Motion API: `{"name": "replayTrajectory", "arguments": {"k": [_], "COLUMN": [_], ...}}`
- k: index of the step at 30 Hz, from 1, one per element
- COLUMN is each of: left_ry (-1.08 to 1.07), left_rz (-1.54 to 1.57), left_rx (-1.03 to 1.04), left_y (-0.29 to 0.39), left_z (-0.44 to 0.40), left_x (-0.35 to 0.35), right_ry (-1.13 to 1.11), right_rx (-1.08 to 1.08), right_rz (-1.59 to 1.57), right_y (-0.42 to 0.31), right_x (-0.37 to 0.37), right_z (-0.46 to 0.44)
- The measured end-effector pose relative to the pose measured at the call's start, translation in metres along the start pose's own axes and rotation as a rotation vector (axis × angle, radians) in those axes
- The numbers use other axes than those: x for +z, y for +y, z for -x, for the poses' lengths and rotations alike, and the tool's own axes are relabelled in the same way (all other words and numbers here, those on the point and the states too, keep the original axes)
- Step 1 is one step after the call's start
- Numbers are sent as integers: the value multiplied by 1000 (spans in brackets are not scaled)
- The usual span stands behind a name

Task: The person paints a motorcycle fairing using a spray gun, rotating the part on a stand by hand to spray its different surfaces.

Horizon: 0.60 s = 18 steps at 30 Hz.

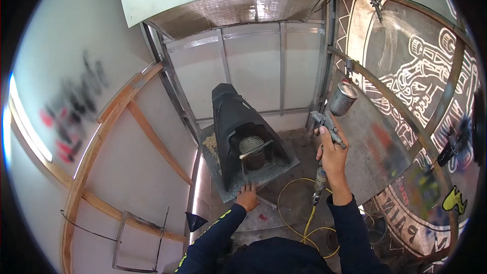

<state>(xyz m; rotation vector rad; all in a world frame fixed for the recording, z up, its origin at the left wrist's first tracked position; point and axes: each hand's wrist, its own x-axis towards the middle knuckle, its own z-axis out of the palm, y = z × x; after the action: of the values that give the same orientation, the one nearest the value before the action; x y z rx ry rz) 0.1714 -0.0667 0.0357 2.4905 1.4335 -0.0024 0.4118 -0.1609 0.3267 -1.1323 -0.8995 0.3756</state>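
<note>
My right hand (333, 158) is wrapped around the handle of a paint spray gun (328, 127), held out to the right of a black molded panel. On top of the gun sits a metal paint cup (344, 99). My left hand (247, 198) rests with fingers extended on the front edge of a speckled board (234, 186). The tapered black panel (237, 114) stands on that board, narrow end up and away from me. Within the panel's front opening is a metal can (252, 152), with a stick-like bar across its front.
A yellow air hose (308, 223) runs from the gun and loops on the floor. Wooden framing (101, 142) and a small metal frame (137, 243) are on the left. A second spray gun (374, 4) hangs upper right. A grey sheet (375, 147) leans against the painted wall.
</note>
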Motion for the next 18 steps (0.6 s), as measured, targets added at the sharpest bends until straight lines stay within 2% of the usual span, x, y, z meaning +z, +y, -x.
{"name": "replayTrajectory", "arguments": {"k": [4,13,16,18], "left_ry": [43,-120,-66,47], "left_rz": [14,151,81,-1], "left_rx": [17,-184,-100,-27], "left_y": [-21,-50,-69,-82], "left_z": [-2,-10,-3,3], "left_x": [17,-32,-31,-27], "right_ry": [-21,-109,-146,-158], "right_rx": [18,51,78,83], "right_rz": [0,30,37,46], "right_y": [13,19,18,23], "right_x": [14,27,30,32], "right_z": [-2,3,10,13]}}
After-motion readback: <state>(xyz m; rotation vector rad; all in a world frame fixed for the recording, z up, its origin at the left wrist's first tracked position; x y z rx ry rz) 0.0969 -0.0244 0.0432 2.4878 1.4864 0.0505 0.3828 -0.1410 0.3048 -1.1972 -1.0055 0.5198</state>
